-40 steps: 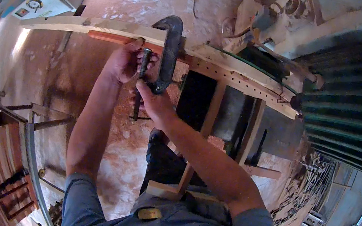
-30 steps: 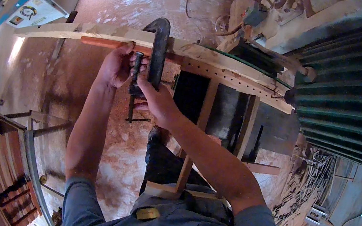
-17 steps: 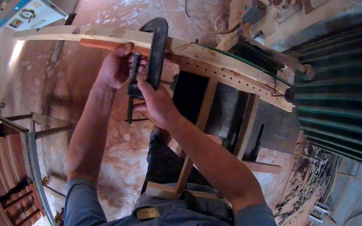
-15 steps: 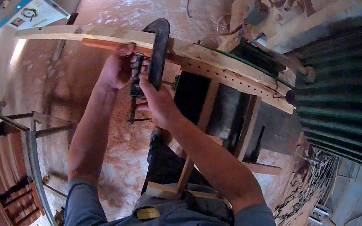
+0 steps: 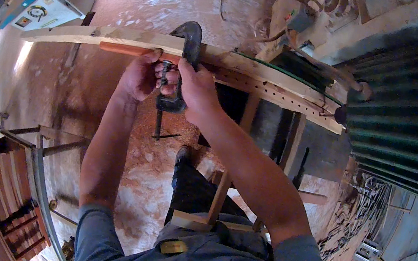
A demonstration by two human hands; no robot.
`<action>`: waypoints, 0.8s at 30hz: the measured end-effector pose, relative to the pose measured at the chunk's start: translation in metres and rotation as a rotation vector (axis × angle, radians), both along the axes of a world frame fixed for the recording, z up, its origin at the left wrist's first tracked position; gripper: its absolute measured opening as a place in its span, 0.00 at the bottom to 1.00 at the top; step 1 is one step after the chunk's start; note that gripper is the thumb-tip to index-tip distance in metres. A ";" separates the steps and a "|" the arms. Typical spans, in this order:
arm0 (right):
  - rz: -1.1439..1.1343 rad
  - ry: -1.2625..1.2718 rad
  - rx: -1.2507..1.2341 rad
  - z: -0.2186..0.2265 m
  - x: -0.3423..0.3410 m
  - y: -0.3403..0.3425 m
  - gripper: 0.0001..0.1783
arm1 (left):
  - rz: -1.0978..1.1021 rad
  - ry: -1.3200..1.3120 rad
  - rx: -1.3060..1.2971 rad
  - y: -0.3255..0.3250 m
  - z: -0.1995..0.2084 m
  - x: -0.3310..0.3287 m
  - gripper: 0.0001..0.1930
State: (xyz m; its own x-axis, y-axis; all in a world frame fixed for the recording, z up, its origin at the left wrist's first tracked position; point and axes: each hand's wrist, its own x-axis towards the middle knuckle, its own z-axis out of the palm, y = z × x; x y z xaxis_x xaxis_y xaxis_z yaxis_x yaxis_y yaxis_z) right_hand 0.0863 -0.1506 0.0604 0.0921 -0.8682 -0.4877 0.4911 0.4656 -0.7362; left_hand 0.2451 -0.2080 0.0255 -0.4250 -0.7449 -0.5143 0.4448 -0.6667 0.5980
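Observation:
A dark C-clamp [image 5: 192,49] hooks over a long pale wooden beam [image 5: 80,36] that runs across the view. Its threaded screw [image 5: 159,116] points toward me, with a thin cross handle at the near end. Lying along the beam's near side is a reddish wooden strip [image 5: 122,49]. My left hand [image 5: 140,78] is closed at the strip, thumb on its edge, just left of the screw. Wrapped round the clamp's frame close to the beam is my right hand [image 5: 198,88]. Some fingertips between the hands are partly hidden by the screw.
Right of my hands, a perforated wooden rail [image 5: 276,96] and a slatted wooden frame [image 5: 246,120] stand close. Dark green corrugated sheeting [image 5: 400,125] is at the far right. A control box [image 5: 46,7] stands far left; stacked reddish boards [image 5: 3,189] lie near left.
My right hand has slid up the clamp's frame, from near its screw end to beside the strip. My left hand stays at the strip.

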 end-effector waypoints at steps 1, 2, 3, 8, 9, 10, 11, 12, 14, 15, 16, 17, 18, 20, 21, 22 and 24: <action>-0.017 -0.016 0.017 0.000 0.002 0.001 0.17 | -0.043 0.056 0.018 0.000 0.004 -0.002 0.16; -0.034 -0.032 0.034 0.001 0.004 0.002 0.17 | -0.086 0.113 0.036 0.001 0.013 -0.003 0.17; -0.103 -0.066 0.037 0.003 0.009 0.002 0.16 | -0.130 0.169 0.055 0.001 0.017 -0.003 0.17; -0.177 -0.035 0.056 -0.003 0.016 -0.005 0.22 | -0.132 0.118 0.015 -0.002 0.017 -0.004 0.14; -0.165 0.017 0.048 -0.004 0.015 -0.006 0.24 | -0.094 0.051 -0.010 0.000 0.017 -0.005 0.14; -0.147 0.072 0.036 0.001 0.015 -0.007 0.25 | -0.051 -0.014 -0.040 0.002 0.017 -0.003 0.14; -0.092 0.074 0.049 -0.001 0.013 -0.009 0.29 | -0.036 -0.020 -0.054 0.003 0.017 -0.003 0.13; -0.037 0.075 0.064 -0.002 0.011 -0.011 0.32 | -0.020 -0.026 -0.067 0.003 0.016 -0.004 0.13; -0.014 0.188 0.049 -0.010 0.012 -0.019 0.37 | -0.034 -0.055 -0.042 -0.003 0.009 -0.001 0.13; 0.013 0.263 0.007 -0.020 0.012 -0.027 0.36 | -0.043 -0.070 -0.030 -0.007 0.005 -0.002 0.13; 0.059 0.325 -0.040 -0.027 0.014 -0.032 0.34 | -0.071 -0.032 -0.049 -0.008 0.004 0.005 0.12; 0.052 0.199 0.148 0.020 0.006 -0.018 0.25 | -0.098 0.013 -0.060 -0.008 -0.001 0.012 0.12; -0.006 0.020 0.118 0.016 0.011 -0.018 0.24 | -0.123 0.058 -0.071 -0.005 -0.005 0.015 0.12; -0.017 -0.001 0.122 0.015 0.008 -0.015 0.24 | -0.030 -0.112 -0.050 -0.003 0.001 0.003 0.12; -0.022 0.004 0.075 0.010 0.006 -0.017 0.24 | -0.007 -0.140 -0.041 -0.005 0.000 0.000 0.12; -0.023 0.002 0.029 0.004 0.007 -0.017 0.24 | 0.020 -0.175 -0.030 -0.007 -0.001 0.001 0.12; -0.041 0.036 0.010 -0.007 0.009 -0.019 0.25 | -0.009 -0.160 -0.050 -0.010 -0.010 0.003 0.13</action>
State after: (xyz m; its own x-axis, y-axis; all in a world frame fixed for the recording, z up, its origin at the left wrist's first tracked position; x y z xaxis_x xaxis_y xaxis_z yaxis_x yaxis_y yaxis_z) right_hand 0.0954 -0.1698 0.0537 0.0391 -0.8657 -0.4991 0.4830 0.4536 -0.7489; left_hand 0.2479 -0.2178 0.0152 -0.3474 -0.7678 -0.5383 0.3353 -0.6378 0.6933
